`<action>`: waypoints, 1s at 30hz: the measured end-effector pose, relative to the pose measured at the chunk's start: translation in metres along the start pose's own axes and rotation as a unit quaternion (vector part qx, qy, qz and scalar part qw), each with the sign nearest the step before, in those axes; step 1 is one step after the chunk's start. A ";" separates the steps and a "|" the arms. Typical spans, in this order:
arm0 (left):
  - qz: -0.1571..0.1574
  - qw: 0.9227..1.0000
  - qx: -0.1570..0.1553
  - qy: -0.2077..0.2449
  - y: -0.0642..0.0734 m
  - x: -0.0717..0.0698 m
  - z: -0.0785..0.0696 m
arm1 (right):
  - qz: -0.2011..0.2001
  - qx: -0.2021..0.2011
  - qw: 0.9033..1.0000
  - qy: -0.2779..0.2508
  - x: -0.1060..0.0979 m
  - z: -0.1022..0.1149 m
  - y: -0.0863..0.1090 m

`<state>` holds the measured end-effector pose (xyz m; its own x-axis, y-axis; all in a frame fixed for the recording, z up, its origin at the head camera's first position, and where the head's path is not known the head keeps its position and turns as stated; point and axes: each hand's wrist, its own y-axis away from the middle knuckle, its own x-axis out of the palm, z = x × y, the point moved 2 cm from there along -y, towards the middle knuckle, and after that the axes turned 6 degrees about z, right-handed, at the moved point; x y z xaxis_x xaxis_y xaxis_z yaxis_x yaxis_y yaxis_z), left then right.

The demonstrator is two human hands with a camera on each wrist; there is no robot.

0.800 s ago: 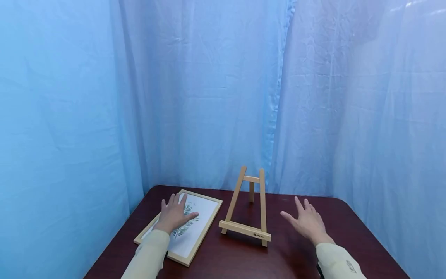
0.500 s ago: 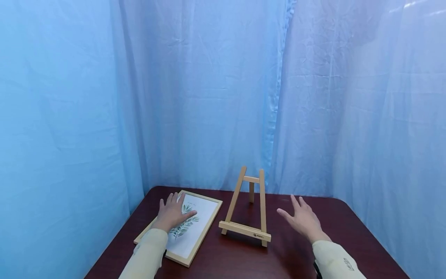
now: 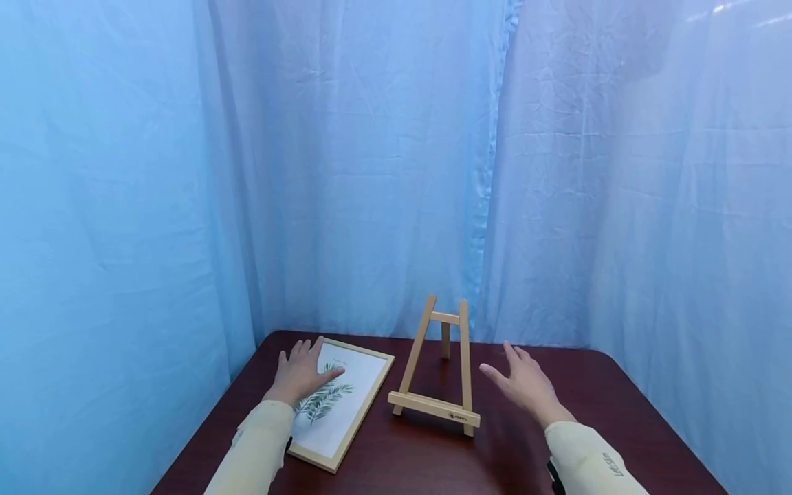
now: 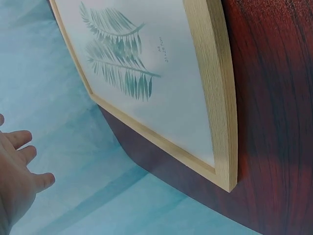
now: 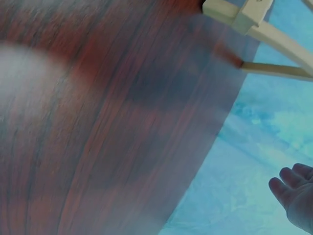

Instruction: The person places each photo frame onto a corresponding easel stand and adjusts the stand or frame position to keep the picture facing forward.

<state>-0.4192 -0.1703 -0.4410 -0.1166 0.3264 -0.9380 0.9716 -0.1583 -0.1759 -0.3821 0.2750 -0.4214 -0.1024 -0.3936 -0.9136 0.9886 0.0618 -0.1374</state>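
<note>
A framed leaf print (image 3: pixel 353 412) in a pale wooden frame lies face up on the left of the table. My left hand (image 3: pixel 298 377) hovers over its left side with fingers spread, holding nothing; the left wrist view shows a gap between this hand and the frame (image 4: pixel 220 98). To the right of the picture stands a small wooden easel (image 3: pixel 433 407), upright, with nothing on its ledge. My right hand (image 3: pixel 524 383) is in the air right of the easel, fingers extended and apart from it. In the right wrist view part of the easel (image 5: pixel 279 41) shows at the top right.
The dark red-brown table (image 3: pixel 594 405) has rounded far corners. Light blue curtains (image 3: pixel 371 172) hang behind it and along both sides, close to its edges.
My right hand has moved left, nearer the easel. The left hand has shifted slightly left over the picture. The framed print and the easel stay in place.
</note>
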 end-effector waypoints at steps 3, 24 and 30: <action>0.003 1.000 -0.003 0.004 0.000 -0.002 0.001 | -0.003 -0.006 1.000 -0.007 0.000 0.005 -0.001; 0.009 1.000 -0.013 0.015 -0.001 -0.015 0.013 | -0.017 -0.019 0.998 -0.058 -0.001 0.039 0.004; 0.003 1.000 -0.018 0.025 0.000 -0.017 0.018 | -0.016 -0.019 0.997 -0.071 -0.001 0.051 0.004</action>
<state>-0.4206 -0.1923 -0.4306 -0.1006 0.3718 -0.9228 0.9791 -0.1277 -0.1582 -0.3721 0.2288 -0.4021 -0.1144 -0.5222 -0.8451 0.9800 0.0803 -0.1823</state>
